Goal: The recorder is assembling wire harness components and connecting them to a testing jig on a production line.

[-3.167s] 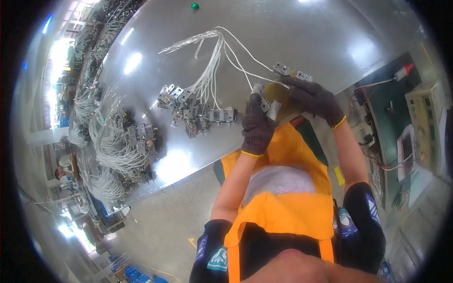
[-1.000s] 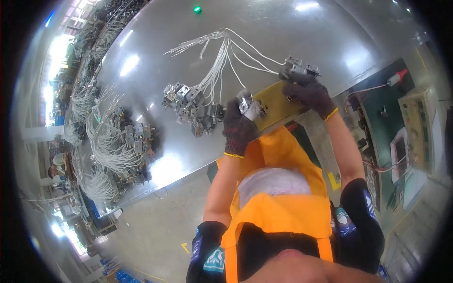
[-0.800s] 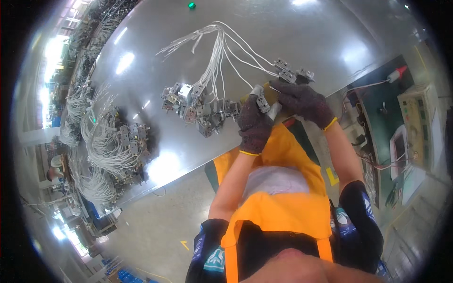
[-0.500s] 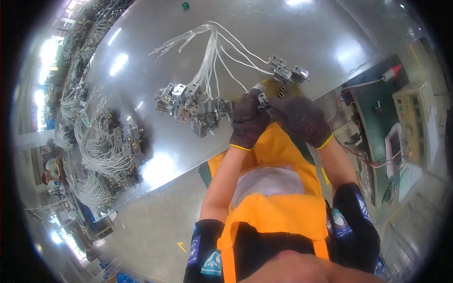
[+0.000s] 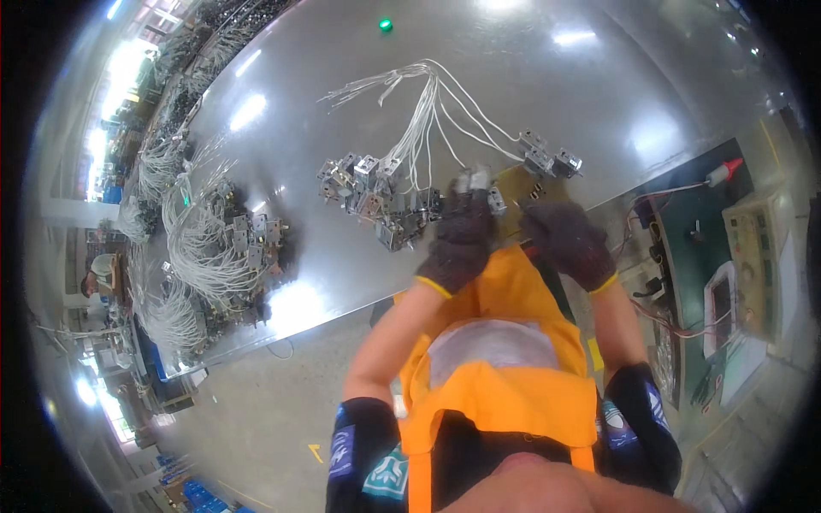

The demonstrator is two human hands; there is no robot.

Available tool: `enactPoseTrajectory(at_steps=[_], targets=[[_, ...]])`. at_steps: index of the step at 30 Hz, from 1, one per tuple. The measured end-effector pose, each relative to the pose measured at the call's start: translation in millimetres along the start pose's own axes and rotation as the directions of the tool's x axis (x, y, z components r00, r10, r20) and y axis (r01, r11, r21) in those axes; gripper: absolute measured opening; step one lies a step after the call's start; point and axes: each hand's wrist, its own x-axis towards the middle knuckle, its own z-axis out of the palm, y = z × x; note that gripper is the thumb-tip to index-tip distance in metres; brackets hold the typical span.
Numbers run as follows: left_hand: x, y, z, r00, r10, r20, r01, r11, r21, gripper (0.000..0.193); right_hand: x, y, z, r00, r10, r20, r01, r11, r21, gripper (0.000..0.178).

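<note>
Both my hands wear dark knitted gloves with yellow cuffs. My left hand (image 5: pixel 466 229) is at the table's near edge, light wrappings on its fingertips. Its fingers are pressed together against a small metal block (image 5: pixel 497 202), which shows at their right side. My right hand (image 5: pixel 569 244) is apart from it, to the right, with fingers curled in; whatever they hold is hidden. Between the hands lies a brownish board (image 5: pixel 513 184) with small dark pieces (image 5: pixel 537 191) on it. White wires (image 5: pixel 425 115) run from a pile of metal blocks (image 5: pixel 368 192) and from several blocks beyond the board (image 5: pixel 536 154).
More wired blocks (image 5: pixel 256 239) lie in a bundle at the table's left. A small green object (image 5: pixel 386 26) sits at the far side. On the right are a beige control box (image 5: pixel 753 248), a dark green panel (image 5: pixel 697 256) and a red-tipped connector (image 5: pixel 729 169) on a cable.
My hands have drawn apart, the right one moving off the metal block to the right. The whole scene has shifted slightly right and down in view.
</note>
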Motion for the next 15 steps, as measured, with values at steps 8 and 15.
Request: enactPoseTrajectory(at_steps=[8,15], targets=[[25,-16,-65,0.858,-0.074,0.508,-0.208,0.855,0.476,0.05,34,-38,7,0.731,0.247,0.636,-0.622,0.625,0.472,0.037],[26,-63,-68,0.801,-0.134,0.584,-0.336,0.706,0.623,0.025,30,8,40,0.942,0.286,0.177,-0.336,0.789,0.514,0.053]])
